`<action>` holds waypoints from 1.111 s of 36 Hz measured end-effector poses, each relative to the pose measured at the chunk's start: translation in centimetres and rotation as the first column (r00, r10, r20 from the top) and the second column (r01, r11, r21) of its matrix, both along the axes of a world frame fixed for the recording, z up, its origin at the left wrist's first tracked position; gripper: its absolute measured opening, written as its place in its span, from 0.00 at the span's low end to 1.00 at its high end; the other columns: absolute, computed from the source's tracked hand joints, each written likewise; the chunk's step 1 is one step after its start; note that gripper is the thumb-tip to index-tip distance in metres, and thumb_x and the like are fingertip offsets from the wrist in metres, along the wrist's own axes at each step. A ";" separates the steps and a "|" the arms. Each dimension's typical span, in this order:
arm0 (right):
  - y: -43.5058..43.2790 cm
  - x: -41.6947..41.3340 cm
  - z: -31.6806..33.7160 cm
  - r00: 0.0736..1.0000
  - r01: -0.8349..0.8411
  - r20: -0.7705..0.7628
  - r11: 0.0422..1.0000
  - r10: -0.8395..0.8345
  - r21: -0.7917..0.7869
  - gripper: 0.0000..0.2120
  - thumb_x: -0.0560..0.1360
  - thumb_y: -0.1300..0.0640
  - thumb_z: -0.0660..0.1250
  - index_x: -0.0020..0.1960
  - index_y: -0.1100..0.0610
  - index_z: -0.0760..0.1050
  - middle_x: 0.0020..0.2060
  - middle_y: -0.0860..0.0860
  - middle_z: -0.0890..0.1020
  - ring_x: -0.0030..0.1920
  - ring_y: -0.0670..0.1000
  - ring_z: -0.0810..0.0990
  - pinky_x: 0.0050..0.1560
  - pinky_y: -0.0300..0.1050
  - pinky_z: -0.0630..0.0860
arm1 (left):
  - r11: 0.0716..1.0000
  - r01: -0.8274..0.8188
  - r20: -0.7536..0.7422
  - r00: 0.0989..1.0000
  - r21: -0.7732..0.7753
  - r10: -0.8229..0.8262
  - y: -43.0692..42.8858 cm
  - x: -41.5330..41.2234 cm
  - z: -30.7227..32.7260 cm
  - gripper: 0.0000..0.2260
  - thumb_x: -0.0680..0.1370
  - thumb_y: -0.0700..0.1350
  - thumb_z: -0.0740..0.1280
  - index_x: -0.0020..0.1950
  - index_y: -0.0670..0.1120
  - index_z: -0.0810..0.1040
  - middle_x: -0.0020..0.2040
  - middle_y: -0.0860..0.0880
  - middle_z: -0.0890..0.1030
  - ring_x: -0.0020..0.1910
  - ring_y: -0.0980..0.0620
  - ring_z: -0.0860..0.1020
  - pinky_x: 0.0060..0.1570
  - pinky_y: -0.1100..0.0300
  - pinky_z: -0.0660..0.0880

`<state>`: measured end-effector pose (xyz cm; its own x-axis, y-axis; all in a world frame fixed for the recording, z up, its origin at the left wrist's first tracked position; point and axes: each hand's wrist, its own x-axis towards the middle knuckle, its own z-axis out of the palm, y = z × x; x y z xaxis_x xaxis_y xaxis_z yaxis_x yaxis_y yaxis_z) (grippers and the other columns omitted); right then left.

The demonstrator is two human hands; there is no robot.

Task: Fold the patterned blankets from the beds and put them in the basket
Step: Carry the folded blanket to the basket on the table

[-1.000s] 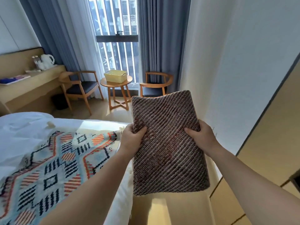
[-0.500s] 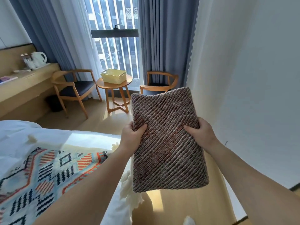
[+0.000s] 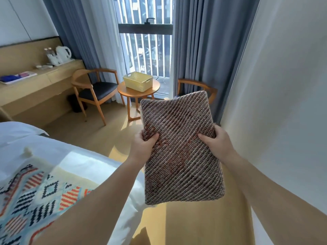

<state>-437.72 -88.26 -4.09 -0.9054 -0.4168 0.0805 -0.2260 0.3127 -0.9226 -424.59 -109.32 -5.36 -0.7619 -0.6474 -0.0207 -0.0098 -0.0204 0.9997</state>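
Observation:
I hold a folded brown knitted blanket (image 3: 180, 152) upright in front of me, above the floor beside the bed. My left hand (image 3: 144, 147) grips its left edge with the thumb on the front. My right hand (image 3: 215, 142) grips the right edge the same way. A second blanket (image 3: 40, 197), cream with blue, black and orange geometric patterns, lies spread on the white bed at lower left. The yellow perforated basket (image 3: 138, 81) stands on a small round wooden table (image 3: 131, 91) by the window, ahead of me; nothing shows above its rim.
Two wooden armchairs flank the table, one at its left (image 3: 96, 91) and one at its right (image 3: 196, 87), partly hidden by the blanket. A wooden desk (image 3: 35, 85) with a kettle runs along the left wall. A white wall (image 3: 283, 103) is close on my right. Wooden floor lies between the bed and the table.
The view has advanced along the bed toward the window and tilted; the table and basket appear nearer. Both hands keep the same grip on the folded brown blanket.

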 end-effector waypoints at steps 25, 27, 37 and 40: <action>-26.1 -29.4 -1.0 0.999 -0.054 0.005 0.999 0.054 0.003 0.17 0.74 0.57 0.71 0.62 0.55 0.75 0.53 0.48 0.81 0.52 0.47 0.80 0.53 0.42 0.76 | 0.997 -0.070 0.048 0.996 -0.015 0.071 -25.2 -29.2 -2.1 0.17 0.75 0.44 0.72 0.62 0.43 0.75 0.55 0.48 0.82 0.53 0.49 0.81 0.56 0.49 0.77; -27.8 -31.5 -1.1 0.998 -0.062 0.025 0.998 0.062 0.001 0.17 0.74 0.57 0.71 0.62 0.55 0.75 0.53 0.48 0.82 0.53 0.48 0.80 0.56 0.47 0.77 | 0.997 -0.075 0.041 0.996 -0.028 0.076 -26.9 -31.1 -1.9 0.16 0.75 0.43 0.72 0.60 0.42 0.75 0.54 0.48 0.82 0.52 0.50 0.80 0.53 0.53 0.77; -37.0 -41.8 -1.7 0.987 -0.155 0.027 0.988 0.156 -0.027 0.16 0.75 0.59 0.71 0.62 0.57 0.76 0.53 0.50 0.83 0.52 0.47 0.82 0.56 0.49 0.79 | 0.985 -0.127 0.051 0.990 -0.120 0.134 -34.8 -39.9 -1.6 0.12 0.75 0.44 0.72 0.55 0.44 0.73 0.45 0.56 0.79 0.44 0.58 0.78 0.38 0.68 0.72; -39.9 -45.6 -2.4 0.983 -0.165 0.071 0.986 0.167 -0.038 0.18 0.74 0.58 0.71 0.63 0.57 0.75 0.53 0.50 0.82 0.53 0.48 0.81 0.52 0.43 0.78 | 0.978 -0.159 0.074 0.983 -0.138 0.170 -37.4 -43.2 -2.0 0.12 0.75 0.45 0.72 0.54 0.45 0.74 0.46 0.55 0.79 0.45 0.58 0.78 0.41 0.63 0.73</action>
